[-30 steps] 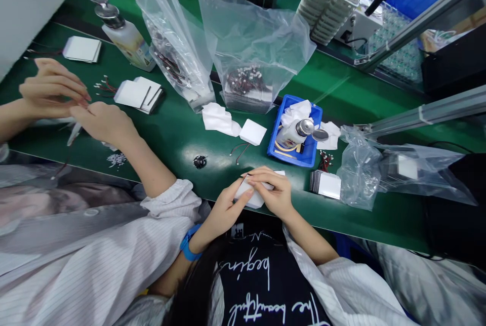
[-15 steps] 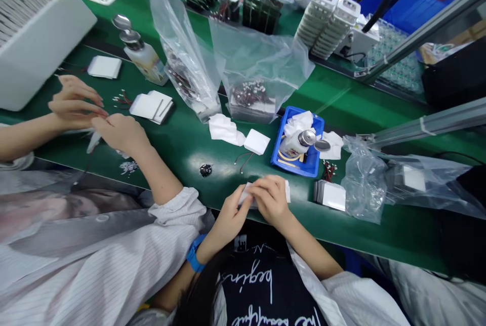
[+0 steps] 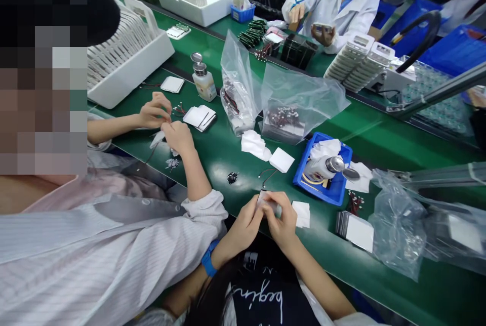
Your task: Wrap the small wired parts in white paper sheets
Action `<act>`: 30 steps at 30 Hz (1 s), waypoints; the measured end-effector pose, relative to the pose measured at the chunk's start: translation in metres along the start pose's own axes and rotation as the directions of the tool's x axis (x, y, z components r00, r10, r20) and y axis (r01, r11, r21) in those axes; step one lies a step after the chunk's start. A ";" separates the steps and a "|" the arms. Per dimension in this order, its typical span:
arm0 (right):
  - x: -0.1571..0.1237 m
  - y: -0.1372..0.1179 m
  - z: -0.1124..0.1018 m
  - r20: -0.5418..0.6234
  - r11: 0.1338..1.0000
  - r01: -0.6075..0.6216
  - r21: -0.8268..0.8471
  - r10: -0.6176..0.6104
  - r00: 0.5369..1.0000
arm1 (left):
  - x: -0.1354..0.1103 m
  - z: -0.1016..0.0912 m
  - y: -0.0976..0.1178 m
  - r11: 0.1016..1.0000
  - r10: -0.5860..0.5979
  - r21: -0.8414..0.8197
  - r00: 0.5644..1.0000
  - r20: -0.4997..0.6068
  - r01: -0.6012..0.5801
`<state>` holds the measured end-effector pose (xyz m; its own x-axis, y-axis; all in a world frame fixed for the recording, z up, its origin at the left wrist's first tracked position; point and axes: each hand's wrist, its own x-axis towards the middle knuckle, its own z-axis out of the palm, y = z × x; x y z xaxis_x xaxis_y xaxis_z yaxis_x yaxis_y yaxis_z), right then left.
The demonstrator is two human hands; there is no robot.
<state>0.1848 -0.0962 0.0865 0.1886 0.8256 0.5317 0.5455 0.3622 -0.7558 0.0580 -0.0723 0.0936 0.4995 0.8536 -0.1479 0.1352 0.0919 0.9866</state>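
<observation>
My left hand (image 3: pixel 246 223) and my right hand (image 3: pixel 280 218) meet at the near edge of the green table (image 3: pixel 224 156). Both pinch a small flat grey-white panel (image 3: pixel 265 200) held up between the fingertips. A white wipe (image 3: pixel 302 214) lies flat on the table just right of my right hand. Thin red and black wires (image 3: pixel 267 174) and a small black part (image 3: pixel 232 178) lie a little beyond my hands. A blue band (image 3: pixel 208 264) is on my left wrist.
A blue tray (image 3: pixel 329 192) holds a pump bottle (image 3: pixel 323 166) and wipes. Clear bags (image 3: pixel 294 103) of wired parts stand behind. A stack of panels (image 3: pixel 353 229) and crumpled bags (image 3: pixel 398 225) lie right. A co-worker's hands (image 3: pixel 169 123) work at left; another person sits across.
The view has tilted up and shifted, showing more of the far table and people. My hands lifted the panel off the white wipe, which now lies beside my right hand.
</observation>
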 end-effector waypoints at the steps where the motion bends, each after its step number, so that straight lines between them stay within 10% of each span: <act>1: -0.002 0.002 -0.002 0.004 0.999 0.034 0.016 -0.035 0.999 | -0.001 -0.001 0.001 1.000 0.001 -0.026 1.000 0.008 -0.001; 6: -0.008 0.003 -0.012 0.037 0.971 0.220 0.091 -0.224 0.974 | 0.001 -0.001 0.000 0.993 -0.076 -0.094 0.993 -0.096 0.067; 11: 0.005 -0.006 -0.022 -0.085 0.989 0.138 -0.059 -0.143 0.986 | 0.004 -0.002 -0.004 0.986 -0.112 -0.137 0.990 -0.087 0.099; 17: 0.018 0.004 -0.029 0.236 0.992 0.063 -0.106 -0.037 0.971 | 0.001 0.002 -0.001 1.000 -0.026 -0.006 0.999 -0.025 0.026; 30: 0.018 0.007 -0.030 0.344 0.991 0.011 -0.134 0.036 0.938 | 0.002 0.000 -0.005 0.967 0.077 0.240 0.995 0.061 -0.090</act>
<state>0.2165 -0.0921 0.1022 -0.0845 0.9368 0.3396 0.6524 0.3097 -0.6918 0.0586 -0.0714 0.0883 0.5595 0.8254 -0.0752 0.2915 -0.1110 0.9501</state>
